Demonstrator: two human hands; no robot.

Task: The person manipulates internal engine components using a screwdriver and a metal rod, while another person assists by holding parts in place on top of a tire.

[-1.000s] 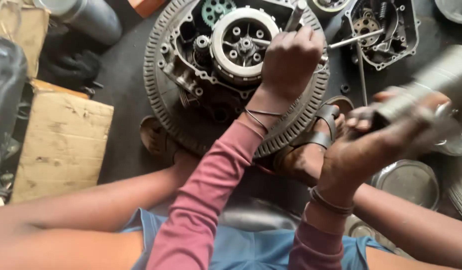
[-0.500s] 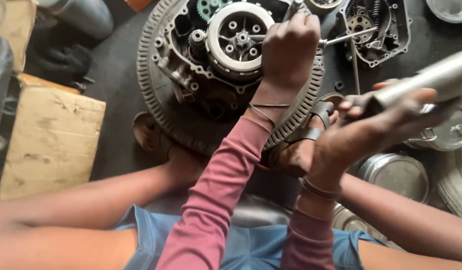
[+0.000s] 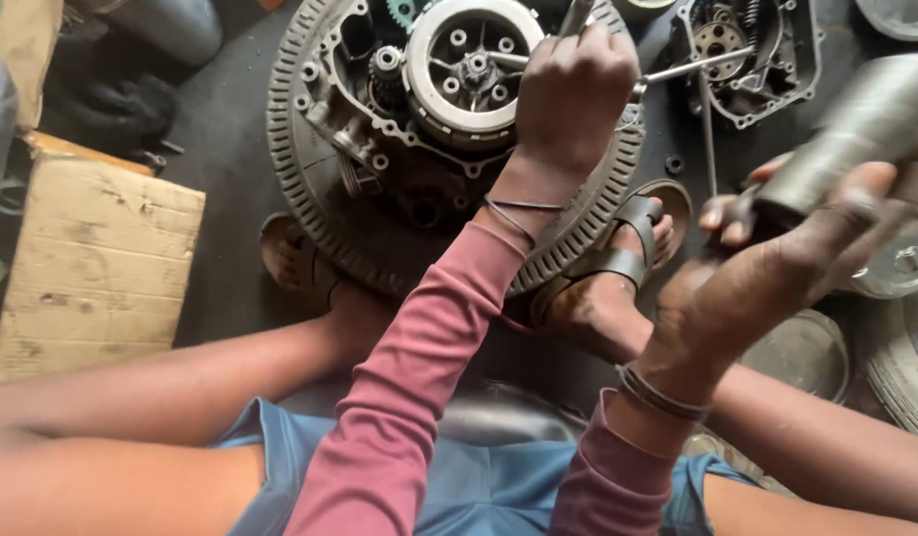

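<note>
Left hand (image 3: 570, 89) gripping thin tool over clutch (image 3: 469, 65), right hand (image 3: 777, 268) clutching grey cylinder (image 3: 856, 129), cardboard box (image 3: 92, 268) left, sandalled foot (image 3: 608, 288) between

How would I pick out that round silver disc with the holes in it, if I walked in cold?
Find the big toothed ring lying flat on the dark floor, with an engine casing set inside it. On the casing's upper right, just left of the left hand, sits the silver disc. Unlike the grimy parts around it, it is pale, round, and ringed with small holes around a spoked hub.
</note>
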